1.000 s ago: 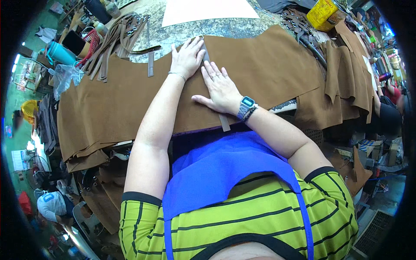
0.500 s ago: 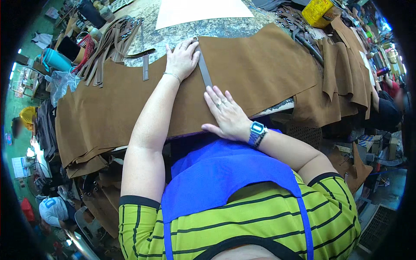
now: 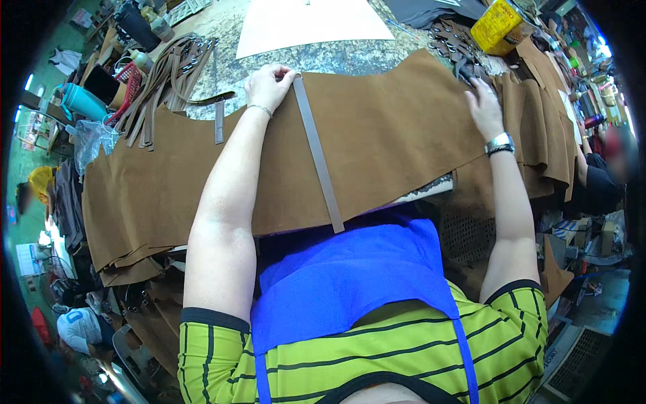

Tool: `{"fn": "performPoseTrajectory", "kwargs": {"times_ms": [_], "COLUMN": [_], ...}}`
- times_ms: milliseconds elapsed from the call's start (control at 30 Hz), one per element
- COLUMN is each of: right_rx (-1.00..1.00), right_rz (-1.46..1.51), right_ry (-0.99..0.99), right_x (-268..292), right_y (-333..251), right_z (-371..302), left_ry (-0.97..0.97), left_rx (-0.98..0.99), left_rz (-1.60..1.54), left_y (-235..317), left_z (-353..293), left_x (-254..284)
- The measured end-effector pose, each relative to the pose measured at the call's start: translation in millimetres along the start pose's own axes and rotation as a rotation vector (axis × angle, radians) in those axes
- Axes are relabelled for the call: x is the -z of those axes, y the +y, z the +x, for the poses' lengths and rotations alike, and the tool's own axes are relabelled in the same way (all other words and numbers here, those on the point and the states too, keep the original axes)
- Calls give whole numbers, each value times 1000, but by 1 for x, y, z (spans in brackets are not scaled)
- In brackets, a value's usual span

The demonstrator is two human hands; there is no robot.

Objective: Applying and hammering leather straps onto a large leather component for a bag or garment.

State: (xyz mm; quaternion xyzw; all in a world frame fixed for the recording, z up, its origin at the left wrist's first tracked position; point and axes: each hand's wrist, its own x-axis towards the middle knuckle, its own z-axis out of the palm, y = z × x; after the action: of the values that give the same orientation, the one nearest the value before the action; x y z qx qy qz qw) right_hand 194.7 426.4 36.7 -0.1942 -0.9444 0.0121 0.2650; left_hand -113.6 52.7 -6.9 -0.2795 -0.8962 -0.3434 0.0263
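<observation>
A large brown leather piece (image 3: 383,128) lies across the worktable in front of me. Running down over it is a narrow grey-brown strap (image 3: 315,148), whose lower end hangs past the near edge. My left hand (image 3: 268,89) is closed at the strap's upper end, by the leather's far edge, with the fingertips pinching there. At the far right corner of the leather is my right hand (image 3: 486,111), its thumb and fingers apart. Its fingertips reach a dark, long object (image 3: 463,71), mostly hidden. A short strap piece (image 3: 219,121) lies on the leather left of my left forearm.
Behind the leather lies a white sheet (image 3: 309,30). Bundled straps (image 3: 178,74), a red basket (image 3: 133,84) and a turquoise tumbler (image 3: 86,101) stand far left. A yellow tin (image 3: 498,27) and metal-fitted leather bits (image 3: 451,44) are far right, near draped leather (image 3: 531,128). Other people work at both sides.
My right hand has left the strap and moved far right to the leather's corner. The strap now lies uncovered along its length. My left hand has shifted slightly left, fingers more curled.
</observation>
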Motion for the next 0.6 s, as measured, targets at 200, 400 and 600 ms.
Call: {"fn": "performPoseTrajectory", "kwargs": {"times_ms": [200,400,600], "right_rx": [-99,-201,-145], "right_rz": [-417,-427,74], "right_ry": [-130,-329,111], "right_x": [-3,-14,1], "right_y": [33,59,13], "right_z": [15,30,41], "left_ry": [54,21,42], "left_rx": [3,21,27], "left_rz": [24,48,-79], "left_y": [0,8,4], "left_z": [-4,-8,-6], "left_x": [4,8,6]}}
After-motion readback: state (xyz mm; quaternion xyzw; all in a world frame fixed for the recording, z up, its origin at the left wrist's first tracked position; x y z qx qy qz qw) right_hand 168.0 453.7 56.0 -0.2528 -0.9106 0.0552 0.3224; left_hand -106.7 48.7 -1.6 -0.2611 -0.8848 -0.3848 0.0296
